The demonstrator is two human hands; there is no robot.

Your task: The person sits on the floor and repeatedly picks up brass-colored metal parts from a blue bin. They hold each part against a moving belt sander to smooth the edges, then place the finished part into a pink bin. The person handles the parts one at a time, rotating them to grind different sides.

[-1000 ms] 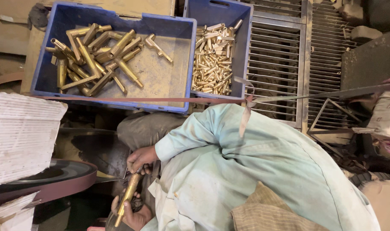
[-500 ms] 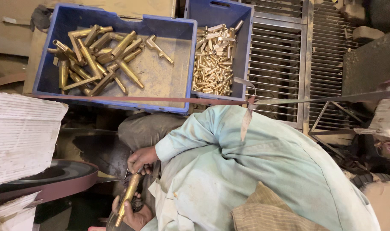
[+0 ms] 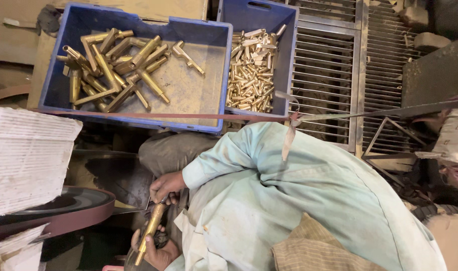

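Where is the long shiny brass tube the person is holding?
In the head view, the brass tube sits low and left of centre, held between both hands, beside the dark sanding belt.

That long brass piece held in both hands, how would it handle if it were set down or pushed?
The brass piece looks like solid or thick-walled metal, so probably stiff and heavy for its size. Its rounded, elongated shape suggests it may roll. The polished-looking surface could be slippery; both the left hand and right hand hold it.

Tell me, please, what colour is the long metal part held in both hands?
Brass-yellow. The long metal part shows best in the head view, the only one.
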